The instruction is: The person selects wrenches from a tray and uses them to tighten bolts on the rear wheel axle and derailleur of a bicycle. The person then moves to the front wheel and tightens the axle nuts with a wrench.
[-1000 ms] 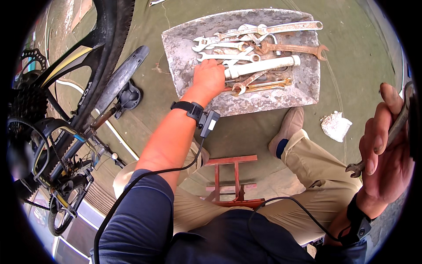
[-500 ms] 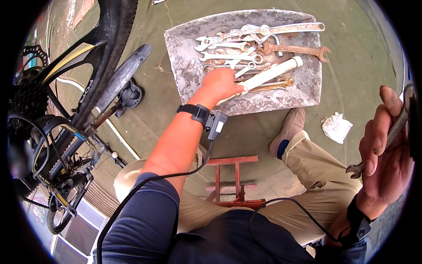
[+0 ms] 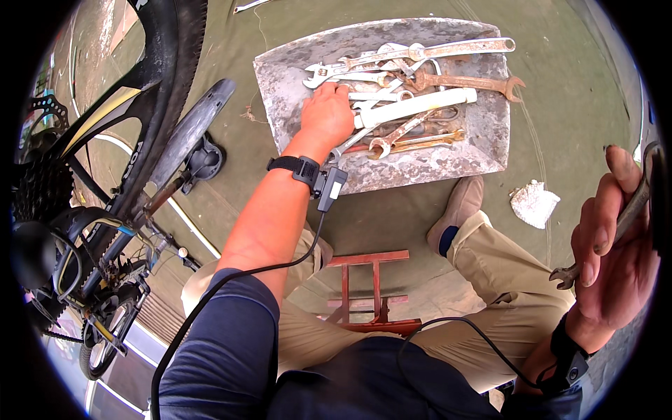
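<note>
My left hand (image 3: 327, 115) is in a mottled metal tray (image 3: 287, 63), fingers curled down over the wrenches at its left side; what they grip is hidden. Just right of it lies a long white cylindrical bar (image 3: 420, 105). Around these are an adjustable wrench (image 3: 318, 73), a long wrench (image 3: 455, 49), a rusty open-ended wrench (image 3: 483, 85) and several others, overlapping. At the right edge of view my right hand (image 3: 609, 259) holds a steel open-ended wrench (image 3: 630, 213), its jaw sticking out below my fingers.
A black and yellow bicycle (image 3: 105, 112) fills the left side, with a grey fender (image 3: 189, 126). A red metal stand (image 3: 371, 257) is between my legs. A crumpled white object (image 3: 533, 203) lies right of the tray on the green ground sheet (image 3: 560, 119).
My left hand went right onto the white bar, which swung diagonal, then moved back left and up to the wrenches; the bar now lies less tilted. My right hand is nearly still.
</note>
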`<state>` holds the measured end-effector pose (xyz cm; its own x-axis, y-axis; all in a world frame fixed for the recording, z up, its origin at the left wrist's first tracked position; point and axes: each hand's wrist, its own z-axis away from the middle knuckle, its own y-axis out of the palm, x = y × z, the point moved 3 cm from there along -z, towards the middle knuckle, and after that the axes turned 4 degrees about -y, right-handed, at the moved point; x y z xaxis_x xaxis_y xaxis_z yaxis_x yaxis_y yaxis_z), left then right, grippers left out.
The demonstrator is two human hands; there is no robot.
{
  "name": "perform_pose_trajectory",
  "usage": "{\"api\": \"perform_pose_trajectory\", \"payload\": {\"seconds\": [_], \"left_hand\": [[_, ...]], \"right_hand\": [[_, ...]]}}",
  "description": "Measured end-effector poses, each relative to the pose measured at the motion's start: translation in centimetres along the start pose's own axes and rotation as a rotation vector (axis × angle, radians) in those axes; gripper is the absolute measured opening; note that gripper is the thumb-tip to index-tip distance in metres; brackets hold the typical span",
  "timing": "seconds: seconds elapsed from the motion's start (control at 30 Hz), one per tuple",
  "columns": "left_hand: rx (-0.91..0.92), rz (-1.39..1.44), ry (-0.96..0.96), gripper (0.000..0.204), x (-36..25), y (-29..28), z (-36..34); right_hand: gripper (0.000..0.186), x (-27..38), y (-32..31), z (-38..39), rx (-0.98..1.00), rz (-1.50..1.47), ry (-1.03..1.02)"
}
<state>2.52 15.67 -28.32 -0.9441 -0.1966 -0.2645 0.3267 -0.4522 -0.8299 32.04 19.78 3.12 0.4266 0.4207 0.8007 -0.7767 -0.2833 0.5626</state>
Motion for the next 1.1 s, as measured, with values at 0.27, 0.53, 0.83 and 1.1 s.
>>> {"api": "perform_pose_trajectory", "payload": {"seconds": [0.27,0.53,0.83,1.1], "left_hand": [[0.091,-0.123,-0.021,0.041,0.3,0.2,0.9],[0.097,-0.042,0.148,0.020,-1.5,0.6,1.7],[0.468,0.218,0.055,0.030,-2.5,2.6,2.9],[-0.024,0.172,0.038,0.035,-2.1,-1.5,0.4]], "right_hand": [[0.082,-0.5,-0.5,-0.5,0.073,-0.012,0.003],[0.061,0.4,2.9,1.5,-0.326,0.386,0.015],[0.059,-0.1,3.6,1.6,-0.318,0.378,0.017],[0.056,-0.1,3.0,1.7,-0.354,0.373,0.016]]}}
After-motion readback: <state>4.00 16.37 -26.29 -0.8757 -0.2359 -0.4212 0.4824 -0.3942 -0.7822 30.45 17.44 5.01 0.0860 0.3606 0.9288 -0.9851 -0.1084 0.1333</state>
